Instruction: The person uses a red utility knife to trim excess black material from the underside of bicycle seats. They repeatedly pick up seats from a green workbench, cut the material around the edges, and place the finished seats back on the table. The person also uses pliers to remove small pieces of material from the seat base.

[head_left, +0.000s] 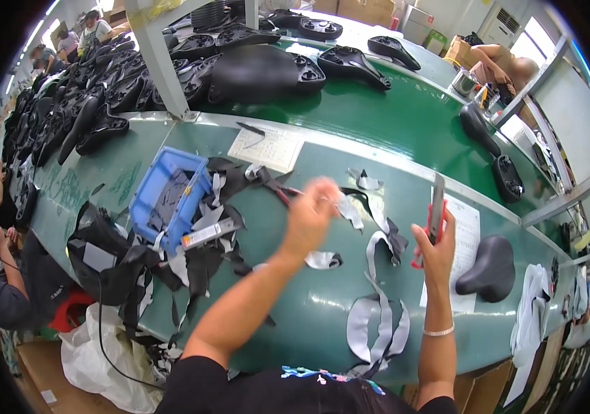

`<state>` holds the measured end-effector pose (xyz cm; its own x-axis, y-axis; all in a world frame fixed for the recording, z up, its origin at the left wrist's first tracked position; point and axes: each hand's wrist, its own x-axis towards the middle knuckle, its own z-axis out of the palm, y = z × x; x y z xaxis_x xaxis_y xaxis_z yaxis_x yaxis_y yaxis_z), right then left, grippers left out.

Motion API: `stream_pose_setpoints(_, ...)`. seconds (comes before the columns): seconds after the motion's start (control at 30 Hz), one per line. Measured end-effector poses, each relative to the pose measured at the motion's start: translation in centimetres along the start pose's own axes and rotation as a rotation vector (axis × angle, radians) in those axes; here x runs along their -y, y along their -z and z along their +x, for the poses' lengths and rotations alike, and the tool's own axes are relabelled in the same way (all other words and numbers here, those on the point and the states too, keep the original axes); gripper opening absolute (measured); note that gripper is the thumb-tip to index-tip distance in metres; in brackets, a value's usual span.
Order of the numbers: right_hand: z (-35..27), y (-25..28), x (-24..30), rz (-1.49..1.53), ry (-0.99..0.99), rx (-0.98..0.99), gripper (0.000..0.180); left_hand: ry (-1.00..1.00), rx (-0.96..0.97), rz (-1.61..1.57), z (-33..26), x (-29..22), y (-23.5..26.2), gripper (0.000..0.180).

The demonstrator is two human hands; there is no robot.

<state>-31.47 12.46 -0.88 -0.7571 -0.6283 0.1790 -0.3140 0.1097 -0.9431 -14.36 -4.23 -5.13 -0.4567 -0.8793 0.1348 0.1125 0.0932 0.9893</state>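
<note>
In my right hand (438, 252), fingers closed round it, a red and grey utility knife (436, 210) points upward. My left hand (312, 217) hovers over the bench, blurred, its fingers curled together. A pale scrap (350, 212) lies right by those fingertips; whether they grip it I cannot tell. Just behind the left hand is a red-handled tool (282, 195), partly hidden. Curved grey-white offcut strips (371, 331) lie between my forearms. A black bicycle saddle (491, 269) rests right of my right hand, beside a printed sheet (462, 234).
A blue bin (148, 190) of dark scraps stands left, with black offcuts (205, 269) and a black bag (94, 238) around it. Many saddles (46, 124) pile up far left. Across the green belt (391, 124) stands a metal frame (160, 69). Other people work nearby.
</note>
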Motion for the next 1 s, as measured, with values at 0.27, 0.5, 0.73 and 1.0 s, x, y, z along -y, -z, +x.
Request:
stream_pose_setpoints(0.27, 27.4, -12.6, -6.7, -0.162, 0.286, 0.163, 0.028, -0.075, 0.277, 0.231, -2.7, 2.4, -2.3, 0.013)
stream_pose_setpoints(0.5, 40.9, -29.0, -5.4, 0.171, -0.118, 0.287, 0.064, 0.000, 0.351, 0.100, -3.6, 2.3, -0.8, 0.009)
stream_pose_setpoints(0.73, 40.5, -25.1, -8.1, 0.339, -0.032, 0.114, 0.043, 0.009, 0.358, 0.069, -3.2, 2.4, -0.5, 0.012)
stream_pose_setpoints(1.0, 16.8, -2.4, -4.1, 0.123, -0.120, 0.278, 0.046, 0.177, 0.182, -0.161, -2.0, 2.5, -1.2, 0.032)
